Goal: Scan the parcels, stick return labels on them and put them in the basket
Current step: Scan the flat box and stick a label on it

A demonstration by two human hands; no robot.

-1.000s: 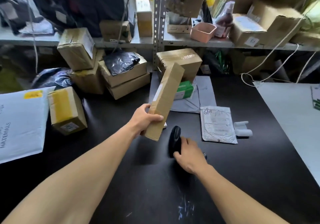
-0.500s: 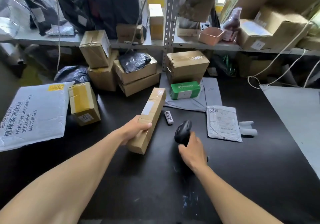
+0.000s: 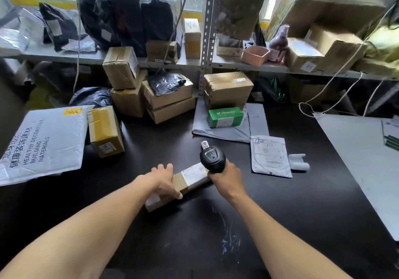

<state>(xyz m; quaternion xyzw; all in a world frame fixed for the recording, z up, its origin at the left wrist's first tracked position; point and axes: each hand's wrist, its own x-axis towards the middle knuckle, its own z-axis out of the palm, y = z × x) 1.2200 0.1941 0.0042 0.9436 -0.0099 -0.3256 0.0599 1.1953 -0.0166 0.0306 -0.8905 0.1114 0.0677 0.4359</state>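
Long carton parcel (image 3: 190,178) lies flat on the black desk (image 3: 280,224), long axis running lower-left to upper-right, white label face-up toward its right end. Left hand (image 3: 165,180) pins the near-left portion, fingers draped over the top, thumb on the near edge. Right hand (image 3: 226,176) curls around the scanner (image 3: 212,158), head directly above the label end. Scan looks imminent.
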